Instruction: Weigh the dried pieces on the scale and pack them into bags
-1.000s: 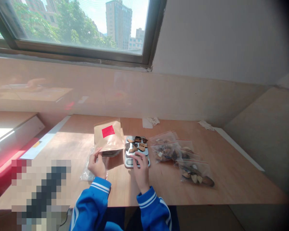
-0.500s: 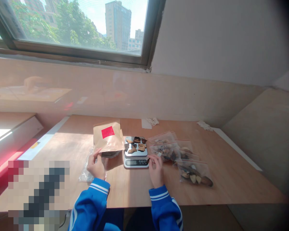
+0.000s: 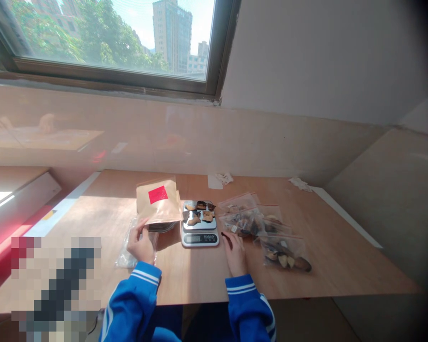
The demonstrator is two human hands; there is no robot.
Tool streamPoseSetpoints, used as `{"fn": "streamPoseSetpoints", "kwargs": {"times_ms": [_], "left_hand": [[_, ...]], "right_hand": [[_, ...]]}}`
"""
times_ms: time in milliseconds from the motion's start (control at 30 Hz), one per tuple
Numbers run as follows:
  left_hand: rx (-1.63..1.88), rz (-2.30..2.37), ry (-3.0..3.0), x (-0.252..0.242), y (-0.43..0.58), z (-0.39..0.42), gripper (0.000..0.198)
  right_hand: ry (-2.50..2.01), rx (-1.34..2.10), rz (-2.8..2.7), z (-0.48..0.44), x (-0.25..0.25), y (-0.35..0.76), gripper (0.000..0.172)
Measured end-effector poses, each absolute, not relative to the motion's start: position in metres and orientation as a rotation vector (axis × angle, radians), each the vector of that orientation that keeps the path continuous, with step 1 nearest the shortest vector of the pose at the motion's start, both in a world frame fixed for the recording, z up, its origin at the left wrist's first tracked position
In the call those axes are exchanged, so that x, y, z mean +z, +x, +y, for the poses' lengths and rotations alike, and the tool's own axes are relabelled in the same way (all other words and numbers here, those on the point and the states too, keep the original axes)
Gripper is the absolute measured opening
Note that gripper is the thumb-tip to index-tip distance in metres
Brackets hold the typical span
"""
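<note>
My left hand point(image 3: 141, 243) pinches the lower left corner of a kraft paper bag point(image 3: 160, 211) with a red label. Under the bag's lower edge shows a dark, rounded container point(image 3: 163, 227). A digital kitchen scale point(image 3: 200, 239) stands between my hands, with several brown dried slices point(image 3: 207, 216) spread on its metal plate. Just right of the scale, my right hand point(image 3: 235, 251) is closed, a small dark dried slice point(image 3: 224, 234) between thumb and fingertips. Clear zip bags of dried slices point(image 3: 287, 254) lie beyond and to the right of that hand.
A crumpled clear plastic bag point(image 3: 124, 256) lies partly under my left hand. White paper scraps point(image 3: 217, 180) sit at the table's back edge, with another crumpled piece point(image 3: 299, 184) farther right. Behind the wooden table point(image 3: 345, 256) rise a wall and a window point(image 3: 128, 38).
My right hand has moved slightly right, away from the scale's edge, with the small dark slice still in its fingers. My left hand stays at the paper bag. The view has shifted a little.
</note>
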State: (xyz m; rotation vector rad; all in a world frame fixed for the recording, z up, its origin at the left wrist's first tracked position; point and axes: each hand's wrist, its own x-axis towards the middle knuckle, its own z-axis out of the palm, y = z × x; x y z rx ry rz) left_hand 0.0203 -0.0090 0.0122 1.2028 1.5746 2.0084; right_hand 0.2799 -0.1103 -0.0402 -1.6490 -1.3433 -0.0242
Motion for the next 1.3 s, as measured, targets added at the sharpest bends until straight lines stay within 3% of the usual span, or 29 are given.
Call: {"fn": "streamPoseSetpoints", "kwargs": {"times_ms": [400, 733, 1033, 1300], "left_hand": [[2.024, 1.571, 1.230, 0.009, 0.018, -0.008, 0.020], [2.015, 1.523, 1.233, 0.004, 0.016, -0.007, 0.018], [2.008, 1.533, 1.227, 0.007, 0.017, -0.009, 0.018], [2.017, 1.543, 1.239, 0.004, 0.016, -0.007, 0.019]], "right_hand": [[-1.590, -0.070, -1.562, -0.081, 0.014, 0.238, 0.026], [-1.579, -0.026, -1.565, -0.061, 0.010, 0.251, 0.034], [-1.879, 0.083, -1.609, -0.022, 0.015, 0.278, 0.035], [-1.663, 0.125, -1.739, -0.031, 0.030, 0.243, 0.035]]}}
